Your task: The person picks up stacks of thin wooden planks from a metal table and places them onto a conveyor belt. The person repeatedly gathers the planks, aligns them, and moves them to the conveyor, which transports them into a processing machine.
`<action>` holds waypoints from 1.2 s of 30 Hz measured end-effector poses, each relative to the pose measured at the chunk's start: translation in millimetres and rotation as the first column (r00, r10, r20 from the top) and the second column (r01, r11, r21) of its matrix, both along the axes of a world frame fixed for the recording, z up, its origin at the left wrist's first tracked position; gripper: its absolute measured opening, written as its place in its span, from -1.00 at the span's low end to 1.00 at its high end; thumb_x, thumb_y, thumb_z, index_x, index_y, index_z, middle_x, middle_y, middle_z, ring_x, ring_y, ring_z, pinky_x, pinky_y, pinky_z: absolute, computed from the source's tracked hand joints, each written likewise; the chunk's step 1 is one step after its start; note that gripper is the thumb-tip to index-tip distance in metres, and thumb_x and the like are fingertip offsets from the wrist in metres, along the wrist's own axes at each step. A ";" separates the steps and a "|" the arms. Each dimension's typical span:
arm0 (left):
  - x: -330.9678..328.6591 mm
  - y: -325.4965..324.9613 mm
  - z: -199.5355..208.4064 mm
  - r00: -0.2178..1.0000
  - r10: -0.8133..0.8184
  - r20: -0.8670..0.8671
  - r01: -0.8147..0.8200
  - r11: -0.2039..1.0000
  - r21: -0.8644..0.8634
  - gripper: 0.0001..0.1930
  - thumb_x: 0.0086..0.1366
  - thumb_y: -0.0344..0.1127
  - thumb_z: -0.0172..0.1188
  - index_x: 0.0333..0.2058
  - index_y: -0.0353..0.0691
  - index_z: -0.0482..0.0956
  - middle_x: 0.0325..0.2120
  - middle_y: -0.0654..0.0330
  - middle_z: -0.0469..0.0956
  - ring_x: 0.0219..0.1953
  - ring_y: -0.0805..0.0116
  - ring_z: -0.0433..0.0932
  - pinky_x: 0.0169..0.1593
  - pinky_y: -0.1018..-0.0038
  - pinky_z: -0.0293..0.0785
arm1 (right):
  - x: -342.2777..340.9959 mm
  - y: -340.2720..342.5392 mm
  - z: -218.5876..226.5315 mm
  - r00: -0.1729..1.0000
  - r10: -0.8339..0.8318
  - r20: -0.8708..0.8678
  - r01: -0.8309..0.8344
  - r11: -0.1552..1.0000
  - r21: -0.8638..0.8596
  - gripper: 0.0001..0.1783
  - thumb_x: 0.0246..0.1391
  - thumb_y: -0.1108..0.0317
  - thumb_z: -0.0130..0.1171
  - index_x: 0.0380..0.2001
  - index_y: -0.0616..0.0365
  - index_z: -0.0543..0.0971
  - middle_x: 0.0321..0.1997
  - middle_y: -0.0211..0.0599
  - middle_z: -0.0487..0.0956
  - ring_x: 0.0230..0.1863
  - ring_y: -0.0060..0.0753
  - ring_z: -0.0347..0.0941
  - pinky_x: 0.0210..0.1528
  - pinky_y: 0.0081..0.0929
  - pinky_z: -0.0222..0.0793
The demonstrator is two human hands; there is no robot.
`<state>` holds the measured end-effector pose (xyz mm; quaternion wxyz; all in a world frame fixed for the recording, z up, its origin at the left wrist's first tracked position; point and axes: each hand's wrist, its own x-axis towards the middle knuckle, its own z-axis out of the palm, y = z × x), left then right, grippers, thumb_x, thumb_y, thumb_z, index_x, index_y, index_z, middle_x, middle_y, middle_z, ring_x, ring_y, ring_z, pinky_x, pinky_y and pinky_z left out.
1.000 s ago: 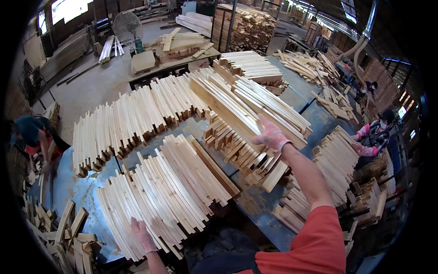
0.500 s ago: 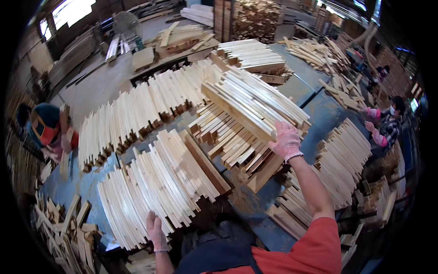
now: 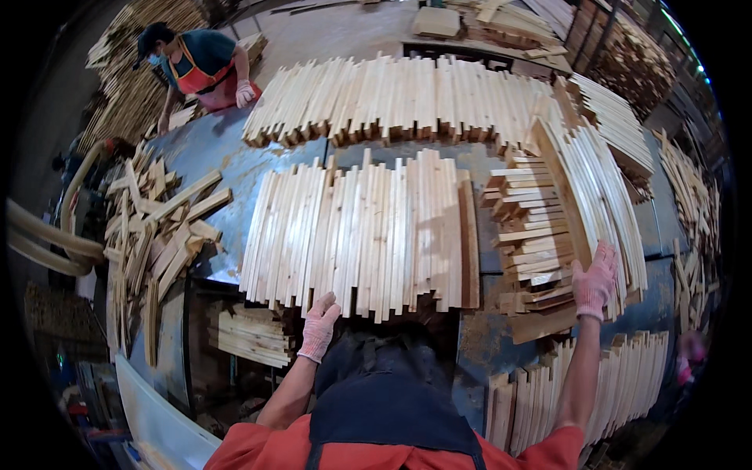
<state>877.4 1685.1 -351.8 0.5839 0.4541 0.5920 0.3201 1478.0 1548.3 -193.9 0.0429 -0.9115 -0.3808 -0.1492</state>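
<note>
My left hand (image 3: 319, 326), in a pale pink glove, rests against the near ends of a flat row of pale wooden slats (image 3: 364, 231) lying on the metal table (image 3: 211, 157). My right hand (image 3: 594, 280), also gloved, is pressed flat on the near end of a tall leaning stack of slats (image 3: 583, 200) at the right, which sits beside a pile of short crosswise pieces (image 3: 526, 235). Neither hand closes around a slat. A second long row of slats (image 3: 407, 102) lies farther back.
A person in a red apron (image 3: 200, 66) works at the far left corner. Loose offcuts (image 3: 160, 235) are heaped at the table's left edge. More slat bundles (image 3: 619, 392) lie at lower right, and stacked boards (image 3: 251, 335) sit under the table. A gloved hand (image 3: 688, 352) shows at far right.
The view has swung left and down, so the flat row now lies straight ahead. My left hand has risen to the row's near ends. My right hand stays on the leaning stack.
</note>
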 end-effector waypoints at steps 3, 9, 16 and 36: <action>-38.5 10.6 -14.3 0.995 0.045 -0.090 -0.041 0.998 0.045 -0.41 0.45 -0.27 0.25 0.35 -0.46 0.43 0.27 -0.10 0.55 0.31 0.15 0.52 0.40 0.32 0.39 | -106.3 33.8 10.7 0.797 0.463 -0.389 -0.163 0.784 0.599 -0.19 0.16 0.47 0.40 0.47 0.23 0.38 0.49 0.06 0.42 0.51 -0.04 0.36 0.54 -0.20 0.27; -139.0 89.8 -21.8 0.952 0.298 -0.068 -0.283 0.944 0.171 -0.40 0.46 -0.30 0.25 0.37 -0.50 0.39 0.33 -0.16 0.49 0.36 0.06 0.47 0.47 0.28 0.30 | -329.8 69.0 -67.5 -0.136 0.109 -0.985 -0.297 0.944 0.145 -0.35 0.28 0.13 0.40 0.28 0.33 0.54 0.24 -0.09 0.66 0.28 -0.31 0.56 0.37 -0.36 0.42; -302.2 243.6 -85.2 0.804 0.095 -0.587 0.056 0.970 0.234 -0.26 0.45 -0.09 0.26 0.46 -0.37 0.29 0.40 -0.20 0.38 0.43 -0.12 0.36 0.46 0.21 0.26 | -494.7 67.1 -273.3 -0.254 -0.336 -0.907 -0.079 0.942 -0.327 0.02 0.29 -0.30 0.22 0.49 0.34 0.32 0.46 0.13 0.47 0.47 0.04 0.39 0.39 -0.22 0.37; -307.0 330.3 -168.1 0.627 -0.387 -0.676 0.443 0.891 -0.099 -0.05 0.51 0.22 0.02 0.58 -0.32 -0.06 0.63 -0.07 -0.13 0.66 -0.12 -0.32 0.64 0.07 -0.52 | -565.4 151.9 -268.2 -0.592 0.468 -0.656 0.792 0.491 -0.364 -0.16 0.35 -0.42 0.09 0.41 -0.01 0.49 0.40 -0.28 0.55 0.37 -0.13 0.43 0.46 -0.06 0.27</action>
